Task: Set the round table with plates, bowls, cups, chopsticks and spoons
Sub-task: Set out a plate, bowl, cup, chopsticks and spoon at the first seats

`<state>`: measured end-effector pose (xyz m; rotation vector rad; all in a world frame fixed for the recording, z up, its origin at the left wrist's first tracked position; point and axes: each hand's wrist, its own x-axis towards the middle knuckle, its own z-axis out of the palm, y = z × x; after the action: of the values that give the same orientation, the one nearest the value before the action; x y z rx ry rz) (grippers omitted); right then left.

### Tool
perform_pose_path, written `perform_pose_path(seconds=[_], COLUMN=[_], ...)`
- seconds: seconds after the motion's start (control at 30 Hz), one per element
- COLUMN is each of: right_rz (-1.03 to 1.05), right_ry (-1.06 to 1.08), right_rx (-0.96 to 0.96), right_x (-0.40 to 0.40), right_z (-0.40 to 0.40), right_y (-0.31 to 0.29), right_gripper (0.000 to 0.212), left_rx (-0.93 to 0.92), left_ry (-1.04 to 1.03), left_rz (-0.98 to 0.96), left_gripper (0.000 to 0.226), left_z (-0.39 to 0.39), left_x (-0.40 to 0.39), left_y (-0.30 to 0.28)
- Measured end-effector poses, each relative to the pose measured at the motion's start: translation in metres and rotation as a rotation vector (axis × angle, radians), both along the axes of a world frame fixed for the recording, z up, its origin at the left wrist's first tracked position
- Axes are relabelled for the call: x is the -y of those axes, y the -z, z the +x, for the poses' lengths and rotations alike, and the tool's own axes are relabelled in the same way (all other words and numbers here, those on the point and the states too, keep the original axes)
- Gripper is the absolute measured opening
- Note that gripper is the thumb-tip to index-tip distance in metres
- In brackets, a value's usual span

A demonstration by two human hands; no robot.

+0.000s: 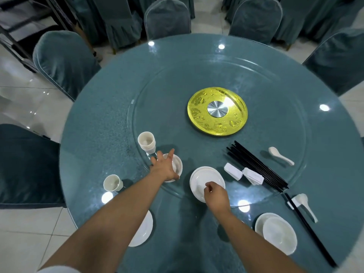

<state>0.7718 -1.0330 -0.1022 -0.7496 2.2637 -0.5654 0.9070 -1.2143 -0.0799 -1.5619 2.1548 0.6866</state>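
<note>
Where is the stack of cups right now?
In the head view the stack of cups stands left of centre on the glass turntable, just beyond the left hand and the bowl.

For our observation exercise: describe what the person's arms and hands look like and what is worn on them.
Both forearms are bare, and neither the left hand nor the right hand shows a glove, ring or watch. A white sleeve edge shows at the bottom left of the frame, on the left arm.

Both bare forearms are reaching forward over the round table (197,79). The left hand (164,167) is spreading its fingers, stretched out farther from the table's near edge. The right hand (215,196) is curling its fingers in a pinch, nearer that edge.
</note>
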Motion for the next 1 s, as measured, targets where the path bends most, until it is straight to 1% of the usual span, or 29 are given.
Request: perform_pose_path(seconds=[0.17,0.3,0.47,0.53,0.63,0.73,0.77,1.0], right_rz=[-0.004,0.017,-0.014,-0.039,-0.053,-0.062,-0.056,0.018], right_ry=[0.009,0.007,-0.050,-0.091,-0.121,-0.162,-0.178,-0.237], right_rx=[0.000,0.008,-0.048,-0.047,-0.035,-0.024,-0.018,-0.037], right_x=[0.001,0.002,0.003,0.004,0.004,0.000,-0.003,-0.021], right_z=[-0.001,0.003,0.027,0.043,0.067,0.092,0.104,0.136], right_y=[-0.004,-0.008,-0.013,-0.016,-0.017,-0.015,-0.013,-0.005], right_gripper=[0.031,0.030,0.024,0.024,0.022,0.020,0.020,0.021], left_rx=[-0.027,-0.105,-0.196,-0.219,-0.202,-0.142,-0.126,-0.029], left_ry=[0.021,0.007,-0.018,-0.043,-0.063,-0.070,-0.076,-0.067], left_rz=[-0.010,-0.017,-0.013,-0.008,-0.010,-0.014,-0.006,0.022], left_gripper=[0.122,0.120,0.118,0.119,0.119,0.119,0.118,0.115], left_z=[-0.001,0.002,0.030,0.053,0.087,0.128,0.147,0.204], left_x=[0.004,0.001,-0.008,-0.015,-0.032,-0.055,-0.065,-0.112], left_y=[-0.005,-0.014,-0.028,-0.033,-0.035,-0.030,-0.026,0.009])
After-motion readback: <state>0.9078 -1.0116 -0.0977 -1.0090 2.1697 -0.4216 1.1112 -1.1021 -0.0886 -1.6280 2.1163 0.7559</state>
